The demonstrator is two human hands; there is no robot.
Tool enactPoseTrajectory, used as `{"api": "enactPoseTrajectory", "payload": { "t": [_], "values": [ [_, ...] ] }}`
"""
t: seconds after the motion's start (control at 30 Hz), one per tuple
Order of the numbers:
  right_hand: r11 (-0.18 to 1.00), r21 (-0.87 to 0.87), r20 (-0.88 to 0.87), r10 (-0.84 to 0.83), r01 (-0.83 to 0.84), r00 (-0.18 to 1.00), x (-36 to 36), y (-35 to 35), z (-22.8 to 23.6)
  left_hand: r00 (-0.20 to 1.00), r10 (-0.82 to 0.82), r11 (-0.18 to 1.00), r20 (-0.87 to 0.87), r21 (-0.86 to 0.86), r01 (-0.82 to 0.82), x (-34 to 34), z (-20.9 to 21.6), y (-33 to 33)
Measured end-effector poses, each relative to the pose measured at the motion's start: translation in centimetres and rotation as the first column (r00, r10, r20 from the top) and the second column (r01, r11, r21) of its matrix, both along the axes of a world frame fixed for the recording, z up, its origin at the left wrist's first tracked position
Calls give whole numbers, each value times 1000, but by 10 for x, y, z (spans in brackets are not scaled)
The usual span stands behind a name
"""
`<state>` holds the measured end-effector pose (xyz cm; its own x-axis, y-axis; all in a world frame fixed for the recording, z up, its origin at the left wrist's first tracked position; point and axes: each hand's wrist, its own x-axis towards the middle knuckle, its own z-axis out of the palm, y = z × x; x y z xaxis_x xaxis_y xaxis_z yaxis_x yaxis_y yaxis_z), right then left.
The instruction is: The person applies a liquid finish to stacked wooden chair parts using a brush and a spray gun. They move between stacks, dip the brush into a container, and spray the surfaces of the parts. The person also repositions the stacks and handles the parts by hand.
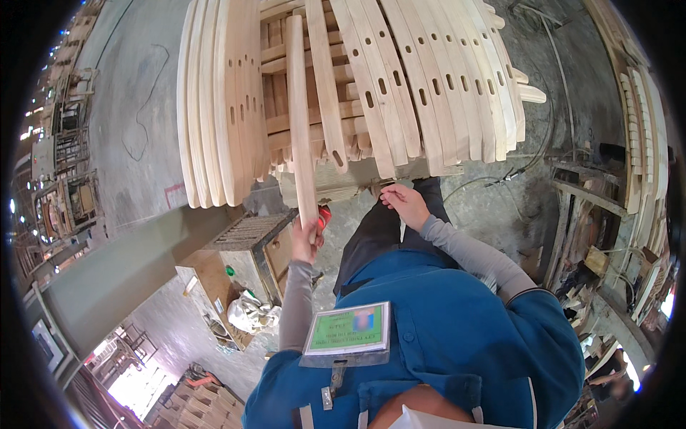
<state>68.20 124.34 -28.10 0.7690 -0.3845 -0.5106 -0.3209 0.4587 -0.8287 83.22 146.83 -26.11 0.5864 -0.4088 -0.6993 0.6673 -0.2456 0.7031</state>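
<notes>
My left hand (306,242) is closed around the near end of a long pale wooden slat (301,129), which points away from me over the stack. A red object (324,217) shows just beside that hand; its kind is unclear. My right hand (406,204) is in front of my legs, fingers curled and thumb drawn in, apart from the wood. Whatever it may hold is hidden. Ahead of me, slotted wooden pieces (379,86) stand side by side on layers of crossed wood. Another single slat (327,86) lies just right of the held one.
A wooden box-like stand (246,243) with a white cloth (251,314) is at my left, near a grey beam (136,264). Cables (511,175) run over the floor at right. A metal-framed rack (593,193) holds wood on the far right.
</notes>
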Motion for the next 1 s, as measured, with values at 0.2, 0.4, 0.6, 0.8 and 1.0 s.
{"api": "enactPoseTrajectory", "payload": {
  "t": [0.2, 0.4, 0.6, 0.8, 1.0],
  "values": [
    [978, -128, -99, 150, -162, 984, -21, 12, -11, 656, -468, 716, 592, 689, -112, -53, -16, 0],
    [960, -200, -90, 179, -194, 980, -23, 17, -12, 673, -502, 684, 543, 725, -76, -40, -29, 7],
    [944, -268, -77, 176, -191, 981, -26, 19, -13, 663, -511, 681, 547, 728, -76, -38, -12, 27],
    [959, -220, -101, 160, -179, 982, -44, 10, -22, 609, -501, 676, 614, 718, -168, -54, -14, 18],
    [931, -295, -114, 191, -217, 975, -45, -4, -26, 517, -605, 644, 606, 754, -130, -49, -25, 9]
  ]
}}
